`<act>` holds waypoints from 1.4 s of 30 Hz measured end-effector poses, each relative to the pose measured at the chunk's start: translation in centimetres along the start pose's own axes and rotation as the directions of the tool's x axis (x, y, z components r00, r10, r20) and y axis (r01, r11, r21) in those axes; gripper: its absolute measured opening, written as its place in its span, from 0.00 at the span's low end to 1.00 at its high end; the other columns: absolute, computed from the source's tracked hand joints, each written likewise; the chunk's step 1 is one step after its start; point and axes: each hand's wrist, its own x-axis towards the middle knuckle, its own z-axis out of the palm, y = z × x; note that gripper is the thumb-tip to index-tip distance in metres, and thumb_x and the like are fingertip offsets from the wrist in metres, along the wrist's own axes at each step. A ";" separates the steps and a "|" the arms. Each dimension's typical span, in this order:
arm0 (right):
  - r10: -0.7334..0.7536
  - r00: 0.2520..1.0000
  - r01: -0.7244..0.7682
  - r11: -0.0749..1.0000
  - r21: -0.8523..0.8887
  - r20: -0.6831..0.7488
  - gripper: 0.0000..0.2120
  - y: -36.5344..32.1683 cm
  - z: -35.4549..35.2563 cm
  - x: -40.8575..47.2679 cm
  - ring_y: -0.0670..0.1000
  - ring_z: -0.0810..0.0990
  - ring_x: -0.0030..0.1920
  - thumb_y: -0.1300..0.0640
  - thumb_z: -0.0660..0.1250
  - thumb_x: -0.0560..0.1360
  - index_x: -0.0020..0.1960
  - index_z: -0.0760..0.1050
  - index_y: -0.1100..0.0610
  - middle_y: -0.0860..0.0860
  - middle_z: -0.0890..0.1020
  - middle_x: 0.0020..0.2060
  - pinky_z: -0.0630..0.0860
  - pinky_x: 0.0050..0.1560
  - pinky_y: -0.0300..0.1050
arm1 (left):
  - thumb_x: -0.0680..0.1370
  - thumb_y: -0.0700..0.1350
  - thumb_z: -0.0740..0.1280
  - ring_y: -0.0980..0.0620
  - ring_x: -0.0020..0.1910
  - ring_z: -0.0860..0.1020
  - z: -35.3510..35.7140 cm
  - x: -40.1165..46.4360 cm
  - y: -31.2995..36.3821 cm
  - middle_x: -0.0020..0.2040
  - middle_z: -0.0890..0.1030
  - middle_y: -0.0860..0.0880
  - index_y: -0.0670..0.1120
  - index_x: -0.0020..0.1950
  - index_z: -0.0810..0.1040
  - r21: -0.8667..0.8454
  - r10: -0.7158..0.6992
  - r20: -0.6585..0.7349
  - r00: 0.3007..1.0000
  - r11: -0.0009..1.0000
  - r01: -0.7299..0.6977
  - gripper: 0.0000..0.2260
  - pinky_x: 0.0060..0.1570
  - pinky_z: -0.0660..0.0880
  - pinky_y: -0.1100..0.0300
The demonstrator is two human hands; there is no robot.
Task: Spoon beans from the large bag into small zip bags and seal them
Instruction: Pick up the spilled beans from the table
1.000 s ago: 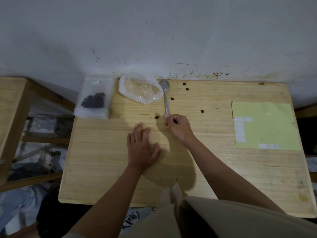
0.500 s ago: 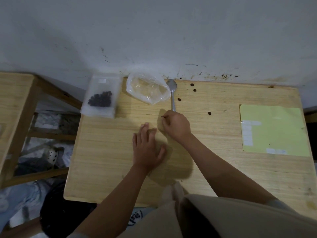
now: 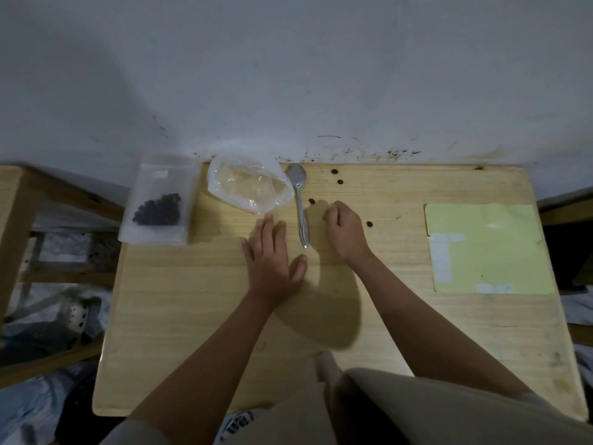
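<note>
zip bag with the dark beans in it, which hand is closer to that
Left. The left hand lies flat on the table to the right of the zip bag; the right hand is farther right, beyond the spoon.

A single head-worn, wide-angle view looks steeply down and forward over the bench point(image 3: 417, 332), close enough that both forearms fill the lower frame. It faces a pale wall point(image 3: 288, 75) behind. Edges bow and dim, so side clutter is perhaps unreadable.
</note>
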 end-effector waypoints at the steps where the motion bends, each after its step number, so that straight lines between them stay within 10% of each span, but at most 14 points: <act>1: 0.001 1.000 -0.001 1.000 0.009 -0.002 0.15 0.0 -0.2 0.4 0.47 0.66 0.29 0.61 0.54 0.80 0.35 0.67 0.61 0.51 0.69 0.28 0.61 0.28 0.34 | 0.71 0.62 0.56 0.40 0.75 0.57 0.1 0.2 0.0 0.76 0.59 0.40 0.40 0.73 0.63 0.027 0.004 0.026 1.000 1.000 -0.005 0.36 0.65 0.55 0.31; 15: 0.152 0.988 -0.155 0.952 0.265 0.030 0.13 -0.8 0.2 2.8 0.37 0.72 0.24 0.64 0.58 0.78 0.38 0.77 0.57 0.43 0.76 0.29 0.66 0.29 0.29 | 0.73 0.69 0.52 0.41 0.77 0.43 0.2 0.4 0.1 0.78 0.47 0.41 0.41 0.77 0.50 0.109 -0.008 0.120 0.993 0.994 -0.005 0.43 0.68 0.50 0.33; 25: -0.109 0.990 0.102 0.992 -0.071 -0.091 0.16 -0.5 1.2 2.9 0.49 0.70 0.26 0.55 0.64 0.78 0.38 0.79 0.66 0.56 0.78 0.27 0.63 0.27 0.34 | 0.73 0.70 0.53 0.41 0.77 0.45 0.1 0.4 0.2 0.78 0.48 0.41 0.41 0.77 0.51 0.122 -0.013 0.120 0.993 0.993 -0.001 0.43 0.67 0.51 0.33; 29: 0.044 0.991 -0.030 0.993 0.111 -0.126 0.12 -0.7 1.1 2.9 0.42 0.69 0.23 0.61 0.57 0.80 0.53 0.80 0.59 0.47 0.77 0.29 0.65 0.26 0.29 | 0.73 0.70 0.54 0.40 0.77 0.46 0.1 0.4 0.1 0.78 0.49 0.41 0.41 0.77 0.52 0.118 -0.012 0.114 0.993 0.993 -0.002 0.43 0.67 0.52 0.32; 34: 0.281 0.959 -0.240 0.868 0.434 -0.032 0.15 -1.2 0.6 3.0 0.45 0.65 0.18 0.64 0.55 0.80 0.46 0.80 0.57 0.43 0.72 0.19 0.64 0.20 0.36 | 0.73 0.70 0.52 0.41 0.77 0.45 0.1 0.4 0.1 0.78 0.49 0.41 0.41 0.77 0.52 0.111 -0.014 0.119 0.993 0.994 0.000 0.43 0.67 0.52 0.32; 42: 0.127 0.986 -0.106 0.978 0.178 -0.111 0.15 -1.1 0.6 2.5 0.38 0.75 0.41 0.56 0.55 0.81 0.49 0.80 0.59 0.46 0.80 0.42 0.68 0.40 0.23 | 0.72 0.70 0.52 0.41 0.77 0.44 0.1 0.5 0.1 0.78 0.49 0.41 0.41 0.77 0.51 0.109 -0.016 0.122 0.992 0.994 0.002 0.43 0.68 0.50 0.32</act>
